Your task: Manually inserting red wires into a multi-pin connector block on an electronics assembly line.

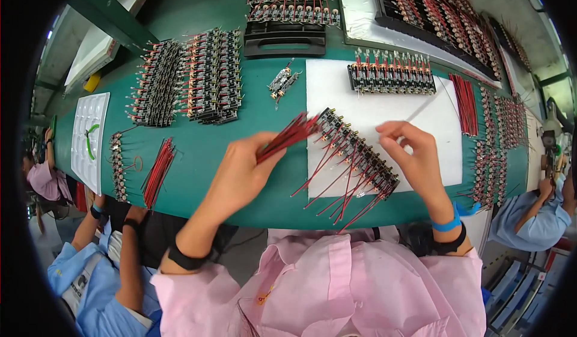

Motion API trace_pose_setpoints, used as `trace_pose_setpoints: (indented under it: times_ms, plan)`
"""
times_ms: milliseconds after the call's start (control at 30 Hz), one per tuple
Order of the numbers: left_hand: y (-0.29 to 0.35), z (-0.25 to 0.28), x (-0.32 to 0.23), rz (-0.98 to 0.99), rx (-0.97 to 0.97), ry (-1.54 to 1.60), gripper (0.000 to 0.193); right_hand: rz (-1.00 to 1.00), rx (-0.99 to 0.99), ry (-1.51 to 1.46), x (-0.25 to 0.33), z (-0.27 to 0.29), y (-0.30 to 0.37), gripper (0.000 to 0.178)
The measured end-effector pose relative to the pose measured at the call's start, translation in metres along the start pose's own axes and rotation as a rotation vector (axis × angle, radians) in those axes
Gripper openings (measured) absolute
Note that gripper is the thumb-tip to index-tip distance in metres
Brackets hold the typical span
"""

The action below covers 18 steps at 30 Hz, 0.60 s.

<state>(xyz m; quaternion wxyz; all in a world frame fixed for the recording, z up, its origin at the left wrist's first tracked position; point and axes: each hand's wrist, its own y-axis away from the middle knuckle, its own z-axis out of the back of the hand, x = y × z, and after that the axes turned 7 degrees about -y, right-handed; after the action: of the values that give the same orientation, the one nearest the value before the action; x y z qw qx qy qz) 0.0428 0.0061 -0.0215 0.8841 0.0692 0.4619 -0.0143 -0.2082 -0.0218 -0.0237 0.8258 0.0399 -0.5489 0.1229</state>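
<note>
One table (255, 121): green and flat, it goes right across the middle of the frame.
Pad (327, 78): white, on the table, right of the middle.
Room: a green post (111, 9) slants in at the upper left. A worker in blue (90, 283) sits at the lower left, and another worker (532, 217) in blue is at the right edge.
Board piles (210, 78): two, side by side, upper left of the middle.
Tray (90, 151): white, near the left edge.
Strip (360, 157): in the middle, right of center, over the pad. Its long way runs from upper left down to lower right. Red wires stick out of it toward the lower left.
Bunch (288, 136): red wires, left of the strip. It points to the upper right, its tip by the strip's top end.
Left hand (240, 163): closed tight around the bunch.
Right hand (415, 151): right of the strip, finger and thumb bent close. I cannot tell if they pinch something.
</note>
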Motion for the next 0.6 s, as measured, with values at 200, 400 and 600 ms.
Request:
trace_pose_setpoints:
  times_ms: [200,400,600]
  plan:
    - [-0.061,-0.015,-0.003,-0.021,0.148,-0.301,0.021,-0.066,-0.185,-0.121,-0.019,0.019,0.051,0.005]
    - [-0.068,-0.024,-0.015,0.024,0.163,-0.394,0.027,-0.075,-0.188,-0.191,-0.036,0.029,0.069,0.007]
    - [-0.066,-0.024,-0.007,0.058,0.169,-0.29,0.024,-0.09,-0.216,-0.293,-0.045,0.031,0.076,0.007]
